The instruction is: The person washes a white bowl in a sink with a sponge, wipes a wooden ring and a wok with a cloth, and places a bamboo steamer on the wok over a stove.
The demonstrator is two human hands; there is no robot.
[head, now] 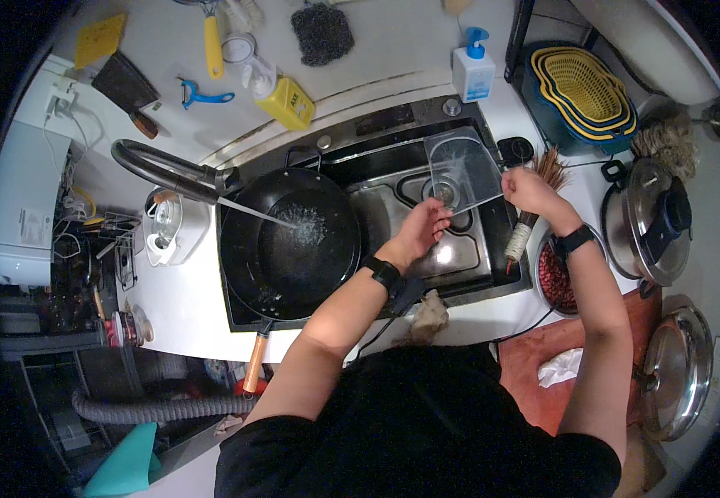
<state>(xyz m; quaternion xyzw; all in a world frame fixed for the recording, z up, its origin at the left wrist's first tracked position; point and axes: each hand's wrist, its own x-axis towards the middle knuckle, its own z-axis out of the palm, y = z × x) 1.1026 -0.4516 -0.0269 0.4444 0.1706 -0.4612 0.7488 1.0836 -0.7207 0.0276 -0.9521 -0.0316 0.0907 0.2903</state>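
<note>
A clear, rectangular plastic container or lid (pixel 466 168) is held up above the right part of the black sink. My left hand (pixel 419 230) is at its lower left corner, the fingers curled near the edge; contact is hard to make out. Pinched at the lower right edge of the same piece is my right hand (pixel 531 190). Water runs from the dark faucet (pixel 167 177) into a black wok (pixel 291 243), which sits in the left part of the sink with its wooden handle over the front edge. Below my right hand lies a bristle brush (pixel 522 239) with a cord-wrapped handle.
Right of the sink stand a bowl of red beans (pixel 556 274), a steel pot (pixel 646 221) and stacked yellow baskets (pixel 584 93). A white pump bottle (pixel 474 68) is behind the sink. A yellow soap bottle (pixel 285 103) is at the wall. A cloth (pixel 430 316) rests at the front edge.
</note>
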